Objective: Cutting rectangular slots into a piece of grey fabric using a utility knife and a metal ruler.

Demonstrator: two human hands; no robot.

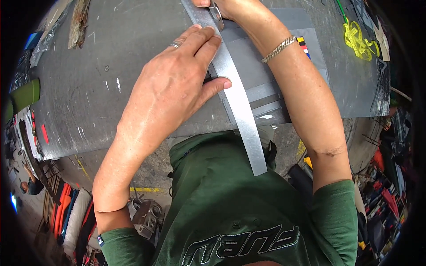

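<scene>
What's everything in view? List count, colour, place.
Table: one, grey, upper half
Ruler: one, silver, under left hand
Sheet: one, grey, beneath ruler
Patch: one, multicoloured, on sheet
Metal tool: one, silver, top
Wood: one, brown, upper left
Ribbon: one tangle, yellow, upper right
Rolls: several, mixed colours, lower left
Clutter: uncountable, mixed, both sides
Other person: one, dark-clothed, far left
Shirt: one, green, bottom centre
Bracelet: one, silver, right wrist
Ring: one, silver, left hand
Left hand: one, bare, on ruler
Right hand: one, bare, top edge
</scene>
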